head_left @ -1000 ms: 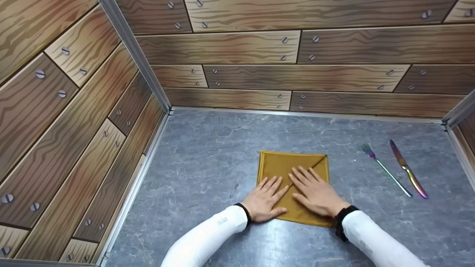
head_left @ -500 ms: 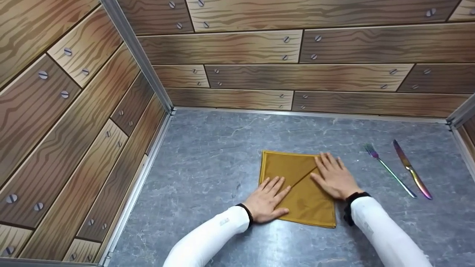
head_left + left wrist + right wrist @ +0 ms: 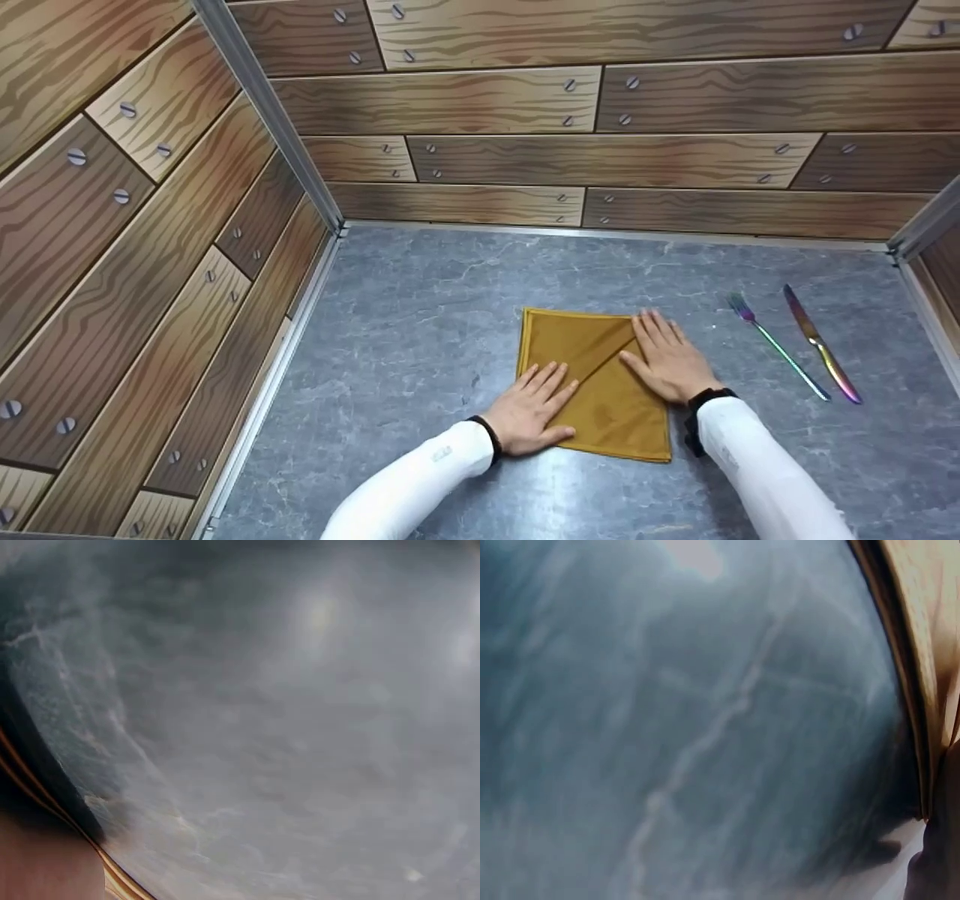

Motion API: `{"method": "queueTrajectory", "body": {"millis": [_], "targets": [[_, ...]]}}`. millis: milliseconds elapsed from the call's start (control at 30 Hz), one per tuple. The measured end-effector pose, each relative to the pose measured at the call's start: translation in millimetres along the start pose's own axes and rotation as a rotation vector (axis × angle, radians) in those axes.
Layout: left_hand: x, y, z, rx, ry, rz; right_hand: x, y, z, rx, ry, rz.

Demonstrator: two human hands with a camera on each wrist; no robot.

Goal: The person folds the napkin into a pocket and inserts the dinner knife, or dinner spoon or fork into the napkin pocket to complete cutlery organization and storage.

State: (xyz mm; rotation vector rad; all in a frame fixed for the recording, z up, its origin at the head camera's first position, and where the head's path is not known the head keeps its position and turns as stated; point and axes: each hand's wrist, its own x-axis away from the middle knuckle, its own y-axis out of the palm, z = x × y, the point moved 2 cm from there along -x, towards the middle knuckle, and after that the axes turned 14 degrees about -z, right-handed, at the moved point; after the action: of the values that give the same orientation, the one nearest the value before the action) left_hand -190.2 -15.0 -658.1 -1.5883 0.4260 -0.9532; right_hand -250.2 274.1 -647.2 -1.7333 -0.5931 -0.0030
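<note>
A mustard-yellow cloth napkin (image 3: pixel 615 420), folded into a rough square with a diagonal fold line across it, lies flat on the grey surface. My left hand (image 3: pixel 529 412) rests on its lower left part with straight, spread fingers. At the upper right, my right hand (image 3: pixel 671 360) lies flat over the napkin's edge and covers that corner. In the left wrist view, the napkin's layered edge (image 3: pixel 124 881) shows at the bottom left beside a bit of the hand. The right wrist view has the napkin's edge (image 3: pixel 907 652) along its right side.
To the right of the napkin lie a rainbow-coloured fork (image 3: pixel 780 349) and a matching table knife (image 3: pixel 821 345), side by side. The grey marbled tabletop (image 3: pixel 405 315) is bounded by a wood-patterned back wall (image 3: pixel 480 161) and a left wall (image 3: pixel 172 300) with metal edging.
My right hand has slid from the napkin's middle toward its upper right corner, baring more of the diagonal fold line. The left hand stays where it was on the napkin.
</note>
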Motion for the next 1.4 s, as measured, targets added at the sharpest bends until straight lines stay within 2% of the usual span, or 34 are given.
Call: {"method": "queueTrajectory", "body": {"millis": [200,433,1400], "targets": [[16.7,6.3,-4.6,-0.061,0.028,0.014,0.3,0.2,-0.6,-0.009,-0.010,0.001],[30.2,15.1,-7.8,-0.136,0.036,0.008,-1.8,0.7,-0.9,-0.016,-0.015,-0.003],[29.9,17.8,-11.1,-0.126,0.038,-0.003,-0.9,0.9,-2.5,-0.022,-0.013,0.005]]}}
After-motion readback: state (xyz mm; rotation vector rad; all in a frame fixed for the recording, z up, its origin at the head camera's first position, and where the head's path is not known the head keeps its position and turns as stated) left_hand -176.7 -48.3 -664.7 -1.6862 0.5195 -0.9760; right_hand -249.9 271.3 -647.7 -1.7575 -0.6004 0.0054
